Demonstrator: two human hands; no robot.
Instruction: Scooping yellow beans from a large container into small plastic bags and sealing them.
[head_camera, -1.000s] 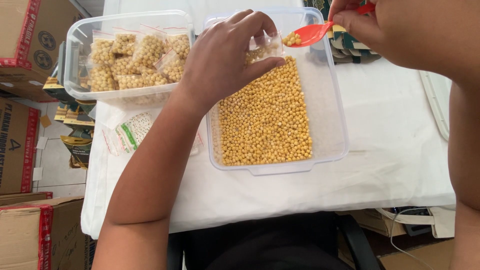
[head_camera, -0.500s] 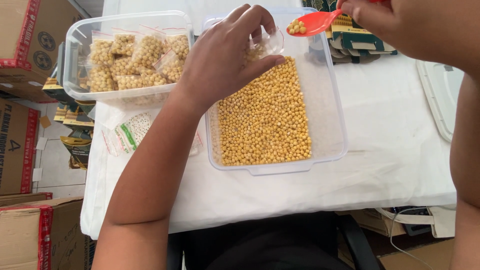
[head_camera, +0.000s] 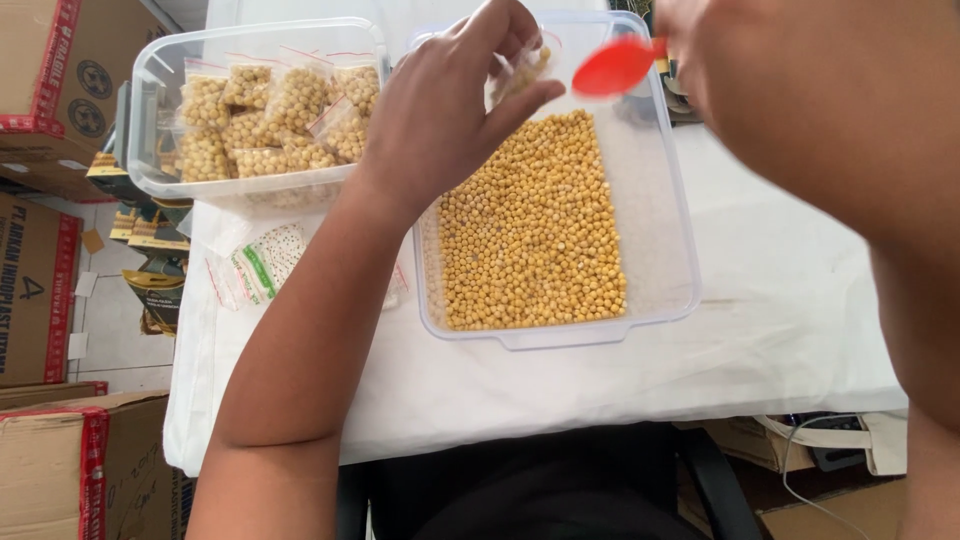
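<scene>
My left hand (head_camera: 450, 110) pinches a small clear plastic bag (head_camera: 525, 70) with yellow beans in it, held above the far end of a clear tub (head_camera: 672, 270) full of loose yellow beans (head_camera: 535, 230). My right hand (head_camera: 700, 30) grips the handle of a red spoon (head_camera: 615, 68), whose bowl sits just right of the bag's mouth. The right forearm is blurred and fills the right side of the view.
A second clear tub (head_camera: 150, 150) at the far left holds several filled bean bags (head_camera: 270, 115). A stack of empty small bags (head_camera: 255, 265) lies on the white tablecloth (head_camera: 780, 330). Cardboard boxes (head_camera: 45, 90) stand at the left beside the table.
The spoon has tipped at the bag's mouth and no beans show on it now. The view has shifted closer, with my right arm swinging in front.
</scene>
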